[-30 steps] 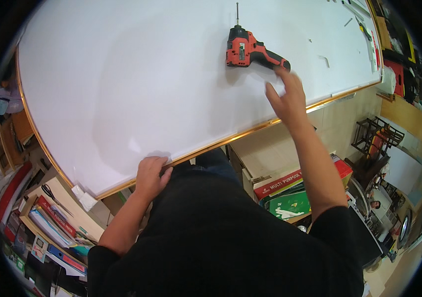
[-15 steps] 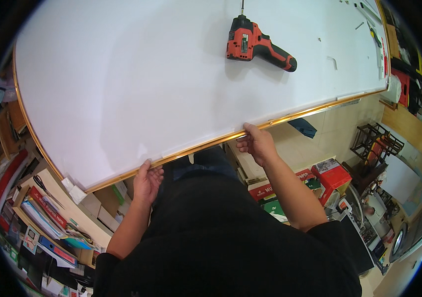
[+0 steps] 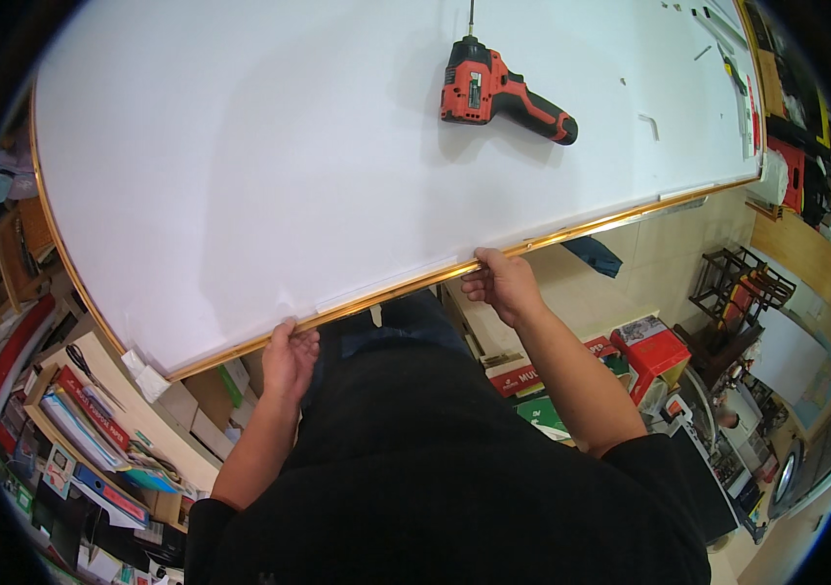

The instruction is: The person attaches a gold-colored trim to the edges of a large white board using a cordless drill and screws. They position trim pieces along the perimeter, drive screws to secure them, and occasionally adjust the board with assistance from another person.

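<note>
A large white board (image 3: 269, 166) with a gold-coloured metal frame strip (image 3: 391, 292) along its near edge lies in front of me. My left hand (image 3: 289, 359) grips that strip left of my body, thumb on top and fingers curled beneath. Farther right, my right hand (image 3: 503, 285) pinches the same strip, its thumb over the top and the other fingers below. On the board, beyond my right hand, rests a red and black cordless drill (image 3: 479, 88) with a long bit pointing away from me.
An L-shaped hex key (image 3: 649, 126), small loose screws and a yellow-black cutter (image 3: 733, 70) lie on the board's right side. A shelf of books and folders (image 3: 94, 419) stands at lower left. Red boxes (image 3: 649, 353) and a dark wooden stool (image 3: 742, 283) are at right.
Both hands keep their hold on the frame strip, almost unmoved. The drill and the loose items appear shifted slightly left in the view.
</note>
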Motion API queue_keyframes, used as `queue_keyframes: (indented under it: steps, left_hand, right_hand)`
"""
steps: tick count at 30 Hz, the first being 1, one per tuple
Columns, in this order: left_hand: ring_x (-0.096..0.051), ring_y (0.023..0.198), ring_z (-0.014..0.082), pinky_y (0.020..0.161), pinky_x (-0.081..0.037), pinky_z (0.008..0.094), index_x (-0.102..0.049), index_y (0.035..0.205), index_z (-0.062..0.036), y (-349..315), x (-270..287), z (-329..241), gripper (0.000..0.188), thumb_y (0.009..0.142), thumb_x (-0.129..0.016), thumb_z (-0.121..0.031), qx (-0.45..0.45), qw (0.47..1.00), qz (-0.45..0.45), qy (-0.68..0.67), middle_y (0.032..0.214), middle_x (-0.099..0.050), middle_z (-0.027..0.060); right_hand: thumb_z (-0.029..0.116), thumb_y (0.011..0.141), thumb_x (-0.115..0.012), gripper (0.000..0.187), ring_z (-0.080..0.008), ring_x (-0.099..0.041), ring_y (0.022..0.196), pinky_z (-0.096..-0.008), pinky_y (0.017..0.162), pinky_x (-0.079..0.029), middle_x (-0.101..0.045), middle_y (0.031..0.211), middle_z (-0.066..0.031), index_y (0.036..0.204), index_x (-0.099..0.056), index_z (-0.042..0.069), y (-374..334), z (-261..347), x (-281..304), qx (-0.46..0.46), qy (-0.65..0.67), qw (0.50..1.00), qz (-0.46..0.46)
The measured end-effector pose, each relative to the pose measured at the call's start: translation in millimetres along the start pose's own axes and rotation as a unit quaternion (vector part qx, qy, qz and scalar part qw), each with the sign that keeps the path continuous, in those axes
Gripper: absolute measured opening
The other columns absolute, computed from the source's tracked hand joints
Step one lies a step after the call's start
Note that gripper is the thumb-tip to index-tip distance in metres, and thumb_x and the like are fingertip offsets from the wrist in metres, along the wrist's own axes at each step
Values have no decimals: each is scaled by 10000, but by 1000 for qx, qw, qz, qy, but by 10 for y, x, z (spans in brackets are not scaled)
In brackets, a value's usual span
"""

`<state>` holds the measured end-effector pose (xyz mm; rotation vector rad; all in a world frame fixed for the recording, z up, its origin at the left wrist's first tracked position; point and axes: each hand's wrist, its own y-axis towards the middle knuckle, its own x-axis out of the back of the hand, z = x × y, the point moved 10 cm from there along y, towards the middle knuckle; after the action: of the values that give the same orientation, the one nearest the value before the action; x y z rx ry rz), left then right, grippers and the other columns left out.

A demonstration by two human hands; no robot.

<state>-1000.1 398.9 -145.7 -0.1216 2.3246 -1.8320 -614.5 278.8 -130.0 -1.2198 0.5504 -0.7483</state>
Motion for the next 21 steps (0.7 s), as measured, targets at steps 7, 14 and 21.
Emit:
queue_keyframes:
  steps: [7,14,21]
  left_hand:
    - [-664,744,208,622,-527,306,-635,1008,-42,-260,-222,-75,372,1027,-622,-413,70,982,73,162,895,-703,136]
    - [-623,1034,346,875,-502,439,-650,1141,-64,-1040,-1590,-667,429,770,-850,-143,-574,487,141,643,1094,-652,138]
    - [-592,977,361,852,-495,453,-632,1102,-70,-788,-2000,-380,412,717,-781,-60,-586,412,208,667,1024,-602,135]
  right_hand:
    - [440,1017,-626,470,-256,-651,604,-376,577,-533,-669,755,-150,991,-665,-27,-453,595,30,17,-343,938,42]
    - [130,801,-739,748,-437,-580,1191,-494,1031,-487,-533,1406,-252,1477,-443,9,-831,2607,-603,621,-613,449,-193]
    - [67,789,-696,823,-407,-555,1296,-487,1064,-473,-477,1508,-229,1534,-354,-1,-138,2829,-986,565,-628,507,-172]
